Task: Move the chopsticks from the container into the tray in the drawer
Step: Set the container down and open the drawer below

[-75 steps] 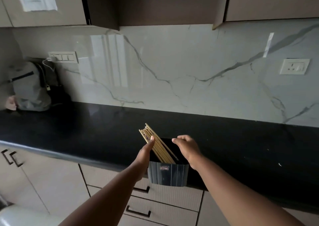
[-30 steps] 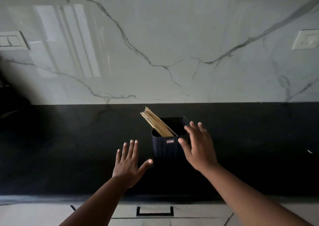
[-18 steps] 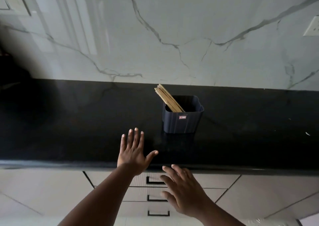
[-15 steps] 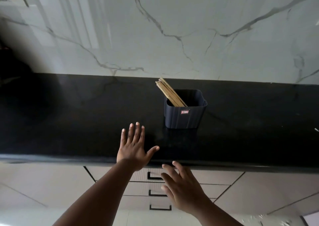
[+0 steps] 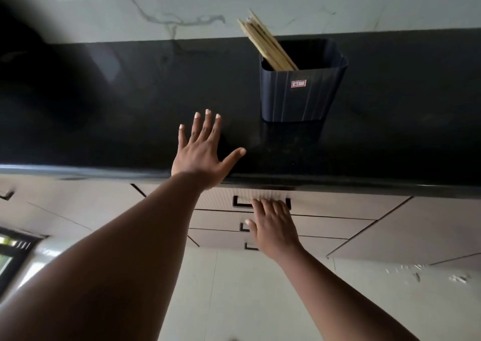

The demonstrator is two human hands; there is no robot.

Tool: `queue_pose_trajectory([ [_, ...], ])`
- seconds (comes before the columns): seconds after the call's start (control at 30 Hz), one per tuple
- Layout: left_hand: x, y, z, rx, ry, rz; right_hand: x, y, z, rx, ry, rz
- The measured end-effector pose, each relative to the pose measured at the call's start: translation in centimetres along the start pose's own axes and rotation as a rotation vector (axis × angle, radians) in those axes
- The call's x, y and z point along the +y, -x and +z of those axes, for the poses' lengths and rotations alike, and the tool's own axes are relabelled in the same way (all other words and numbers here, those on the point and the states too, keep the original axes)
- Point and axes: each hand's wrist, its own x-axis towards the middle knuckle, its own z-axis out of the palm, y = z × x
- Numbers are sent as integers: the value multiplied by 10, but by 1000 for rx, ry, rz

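A dark ribbed container (image 5: 302, 91) stands on the black countertop (image 5: 104, 111) and holds several wooden chopsticks (image 5: 265, 41) leaning to the left. My left hand (image 5: 203, 153) lies flat with spread fingers on the counter, left of and in front of the container. My right hand (image 5: 273, 223) is below the counter edge, its fingertips at the black handle (image 5: 240, 202) of the top drawer (image 5: 338, 206), which is closed. No tray is visible.
Two more closed drawers (image 5: 221, 219) sit under the top one, with cabinet fronts on both sides. A marble backsplash (image 5: 182, 2) rises behind the counter. Pale floor (image 5: 234, 288) lies below. A dark shape (image 5: 31, 54) sits on the counter's left.
My right hand left the container and dropped from the counter to the top drawer's handle. My left hand settled flat on the counter. The view tilted downward.
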Motion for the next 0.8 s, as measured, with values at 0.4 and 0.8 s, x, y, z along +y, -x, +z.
queue_pose_trajectory([
  [0.4,0,1,-3,-17,38,12,-13,4,-15,-83,-92,116],
  [0.8,-1,1,-2,-1,31,3,-45,71,-65,303,-99,-85],
])
